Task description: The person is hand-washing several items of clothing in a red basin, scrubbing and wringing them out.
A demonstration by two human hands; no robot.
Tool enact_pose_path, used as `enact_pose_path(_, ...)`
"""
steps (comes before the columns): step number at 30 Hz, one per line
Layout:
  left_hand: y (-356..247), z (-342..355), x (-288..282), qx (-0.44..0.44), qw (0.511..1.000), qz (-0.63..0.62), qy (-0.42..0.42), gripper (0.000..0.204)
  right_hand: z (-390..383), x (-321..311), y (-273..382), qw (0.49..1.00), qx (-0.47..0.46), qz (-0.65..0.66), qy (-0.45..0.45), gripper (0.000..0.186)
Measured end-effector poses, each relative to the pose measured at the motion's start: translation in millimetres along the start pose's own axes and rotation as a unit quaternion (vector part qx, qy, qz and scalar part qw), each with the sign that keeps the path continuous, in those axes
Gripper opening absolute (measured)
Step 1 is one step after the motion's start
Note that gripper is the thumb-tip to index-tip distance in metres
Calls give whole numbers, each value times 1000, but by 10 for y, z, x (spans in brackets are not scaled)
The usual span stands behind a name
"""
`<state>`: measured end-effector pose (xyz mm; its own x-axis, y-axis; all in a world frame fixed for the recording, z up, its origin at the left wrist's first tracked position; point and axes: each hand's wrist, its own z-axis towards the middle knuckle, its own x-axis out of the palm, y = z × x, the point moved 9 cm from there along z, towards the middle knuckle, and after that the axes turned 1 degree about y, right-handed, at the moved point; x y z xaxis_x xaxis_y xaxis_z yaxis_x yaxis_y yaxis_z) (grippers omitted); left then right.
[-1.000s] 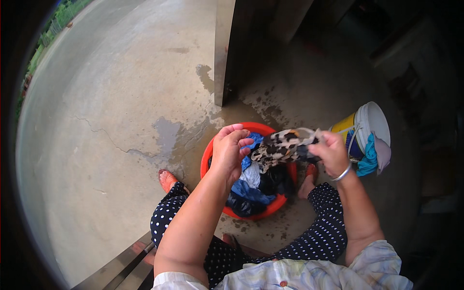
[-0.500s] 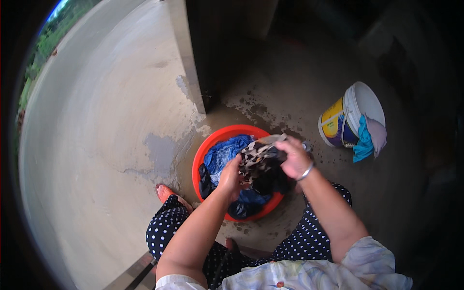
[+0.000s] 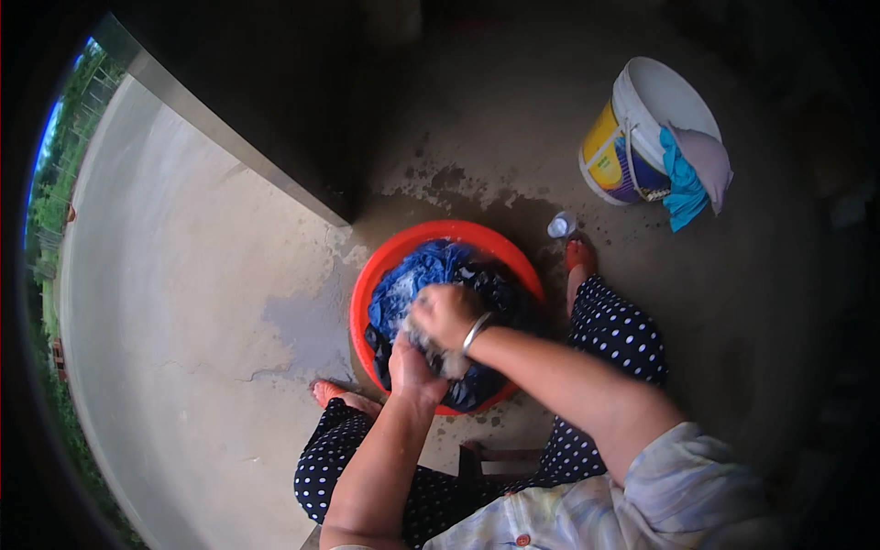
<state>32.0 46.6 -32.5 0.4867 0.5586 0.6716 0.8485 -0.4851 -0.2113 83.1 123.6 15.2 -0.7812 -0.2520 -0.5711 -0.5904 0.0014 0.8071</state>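
Observation:
Over the red plastic basin [image 3: 490,240], my right hand [image 3: 445,313] is curled and blurred by motion, closed on the patterned light cloth [image 3: 449,359]. Just below it, my left hand [image 3: 412,371] grips the same bunched cloth from the lower left; much of the cloth is hidden by the two hands. Blue garments [image 3: 417,266] and dark garments [image 3: 490,284] fill the basin. A silver bangle is on my right wrist.
A white bucket [image 3: 683,92] with yellow and purple sides has teal and pale cloths [image 3: 683,188] over its rim. A small clear cup [image 3: 562,223] is near my right foot. A pillar edge [image 3: 229,147] rises beyond the basin. My polka-dot legs flank the basin.
The patterned cloth has come down from the right into the basin's lower middle. My right hand has swung leftward, above my left hand, which has dropped lower. The view has turned.

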Motion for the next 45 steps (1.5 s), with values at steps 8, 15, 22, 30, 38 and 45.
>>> enact_pose_path(8, -378, -97, -169, 252, 934, 243, 76, 38, -664, 129, 891, 952, -299, 65, -14, 11)
enact_pose_path(15, -294, -221, 190, 8, 991, 119, 54, 35, 129, -84, -949, 852, 246, 462, 24, 15)
enact_pose_path(22, -528, -214, -153, 47, 931, 360, -44, 44, -84, -465, 90, 916, 17, 359, 180, 14)
enact_pose_path(30, -458, -145, 38, 9, 973, 228, 25, 28, -885, -203, 980, 904, -297, 84, 298, 20)
enact_pose_path(38, -530, -425, 487, 166, 953, 244, 73, 41, -368, -565, -290, 934, 150, 286, 156, 20)
enact_pose_path(45, 10, -868, 878, 316, 655, 657, 199, 59, -275, -259, -340, 843, 181, 481, 157, 18)
